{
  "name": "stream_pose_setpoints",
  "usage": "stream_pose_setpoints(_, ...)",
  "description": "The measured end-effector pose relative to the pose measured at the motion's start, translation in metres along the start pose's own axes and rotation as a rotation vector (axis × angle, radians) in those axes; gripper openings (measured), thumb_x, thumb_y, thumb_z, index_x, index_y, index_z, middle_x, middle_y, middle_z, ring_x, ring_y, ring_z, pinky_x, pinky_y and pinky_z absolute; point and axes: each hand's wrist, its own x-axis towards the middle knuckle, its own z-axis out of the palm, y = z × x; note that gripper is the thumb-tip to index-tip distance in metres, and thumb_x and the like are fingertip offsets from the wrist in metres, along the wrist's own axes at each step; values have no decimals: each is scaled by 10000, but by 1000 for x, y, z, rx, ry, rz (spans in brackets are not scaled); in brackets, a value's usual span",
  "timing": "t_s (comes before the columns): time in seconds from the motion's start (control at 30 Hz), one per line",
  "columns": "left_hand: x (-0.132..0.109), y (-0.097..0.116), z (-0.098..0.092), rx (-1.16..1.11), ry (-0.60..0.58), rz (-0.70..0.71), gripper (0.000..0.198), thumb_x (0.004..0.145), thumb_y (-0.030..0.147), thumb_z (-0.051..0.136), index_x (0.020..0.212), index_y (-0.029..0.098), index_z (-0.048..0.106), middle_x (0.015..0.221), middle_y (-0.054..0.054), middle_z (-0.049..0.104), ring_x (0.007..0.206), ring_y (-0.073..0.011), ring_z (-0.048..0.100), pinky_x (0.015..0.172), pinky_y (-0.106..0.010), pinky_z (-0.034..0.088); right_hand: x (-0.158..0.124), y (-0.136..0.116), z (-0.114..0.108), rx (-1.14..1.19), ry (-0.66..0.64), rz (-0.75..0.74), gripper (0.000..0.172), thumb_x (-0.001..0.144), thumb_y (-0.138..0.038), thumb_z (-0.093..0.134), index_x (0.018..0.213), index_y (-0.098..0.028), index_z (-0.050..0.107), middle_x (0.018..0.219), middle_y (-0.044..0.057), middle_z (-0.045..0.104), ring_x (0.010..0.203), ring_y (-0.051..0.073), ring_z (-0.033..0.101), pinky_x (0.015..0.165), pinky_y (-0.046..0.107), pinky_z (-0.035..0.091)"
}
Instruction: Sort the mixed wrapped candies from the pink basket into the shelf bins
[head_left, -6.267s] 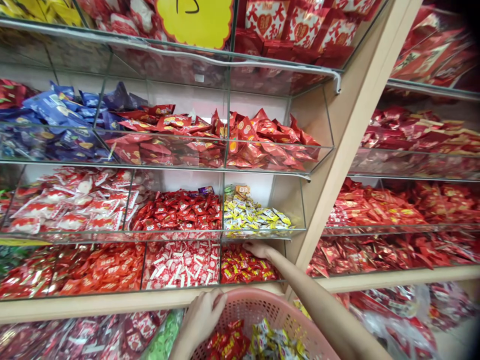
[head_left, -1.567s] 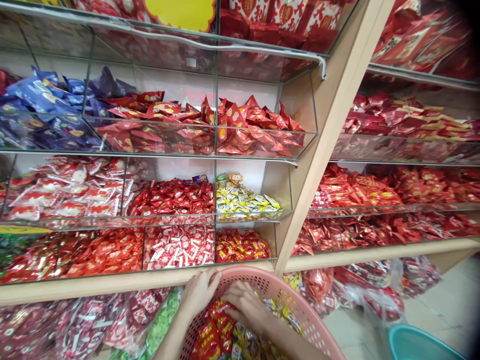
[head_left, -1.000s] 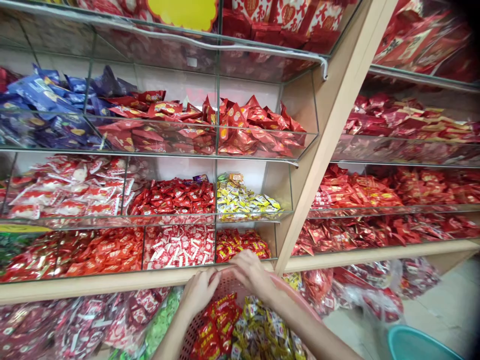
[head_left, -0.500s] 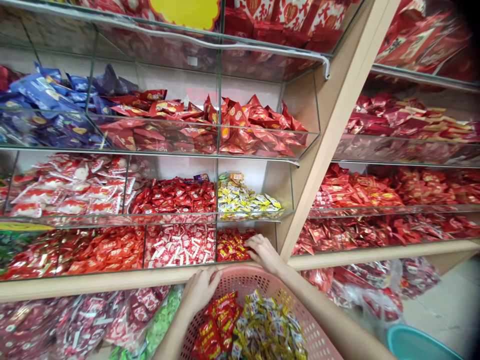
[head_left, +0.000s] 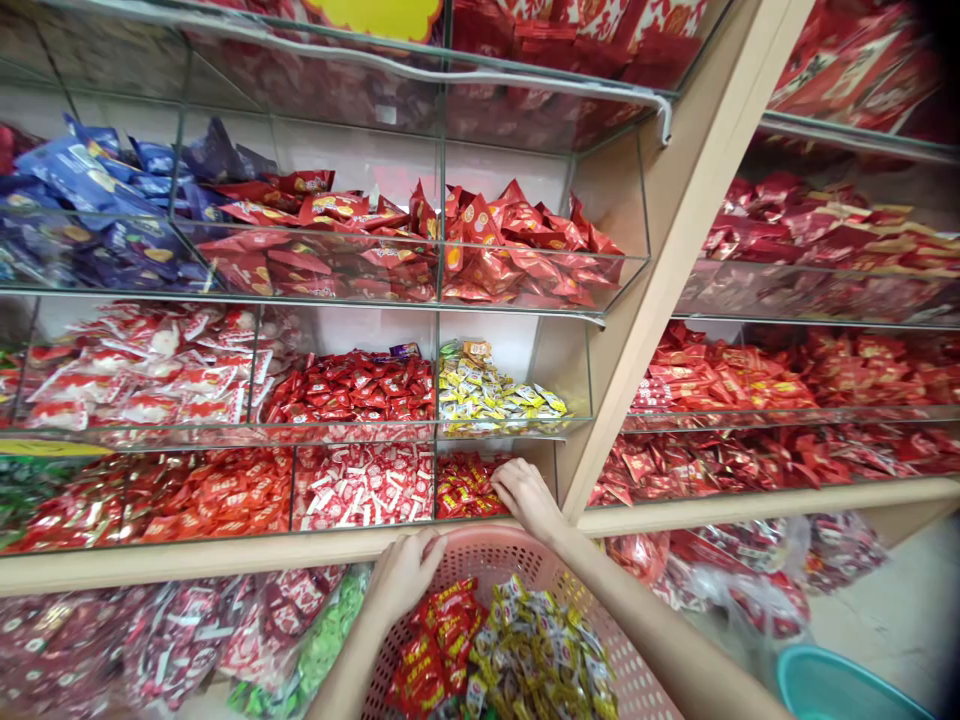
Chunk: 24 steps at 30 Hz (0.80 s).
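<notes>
My left hand [head_left: 405,575] is closed over the far left rim of a pink perforated plastic basket [head_left: 517,550]. Inside the basket lie red-wrapped candies [head_left: 431,650] on the left and yellow-and-white wrapped candies [head_left: 544,650] on the right. Beyond the rim, my right hand [head_left: 527,495] reaches into a bottom-row bin of red-and-yellow wrapped candies [head_left: 466,485]. Its fingers are curled and pressed together at the right side of the pile. Whatever lies under its fingertips is hidden.
Clear dividers split the shelves into bins. Directly above my right hand is a bin of yellow-and-white candies [head_left: 495,390]; red-and-white candies [head_left: 364,490] fill one to the left. A slanted wooden post [head_left: 675,250] stands at right. Bagged candies [head_left: 187,640] and a teal tub [head_left: 840,685] sit low down.
The view has shifted slightly. My right hand stays at the red-and-yellow candies with little visible movement, and my left hand keeps its hold on the basket rim.
</notes>
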Motion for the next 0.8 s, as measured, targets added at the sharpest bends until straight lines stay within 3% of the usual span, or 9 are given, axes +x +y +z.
stream_pose_setpoints(0.2,0,-1,1,9,16,18,407,909,467,311,925,235,645,842,-49,676,798,-181,615,663,-224,365,-13,-30,-27,264,201,71,128,893,-219,453,880,-209,580,923,46,623,907,184,509,808,324,383)
stream_pose_setpoints(0.3,1,0,1,13,9,11,403,911,462,313,914,229,642,840,-49,674,804,-177,613,661,-220,360,-30,-57,-31,446,178,158,134,884,-243,469,840,-210,592,873,35,623,866,173,531,778,302,405)
stream_pose_setpoints(0.53,0,-3,3,18,17,16,415,906,484,306,916,236,639,809,-44,672,773,-176,612,653,-220,359,-71,-104,12,687,-140,376,120,797,-207,532,732,-194,632,706,-3,621,692,140,545,623,233,408)
stream_pose_setpoints(0.8,-1,0,1,12,-5,-20,382,898,459,349,1001,244,647,924,-54,690,893,-189,619,739,-233,385,-68,-128,58,915,-135,550,131,748,-190,536,650,-172,622,627,-1,648,602,141,584,586,235,440)
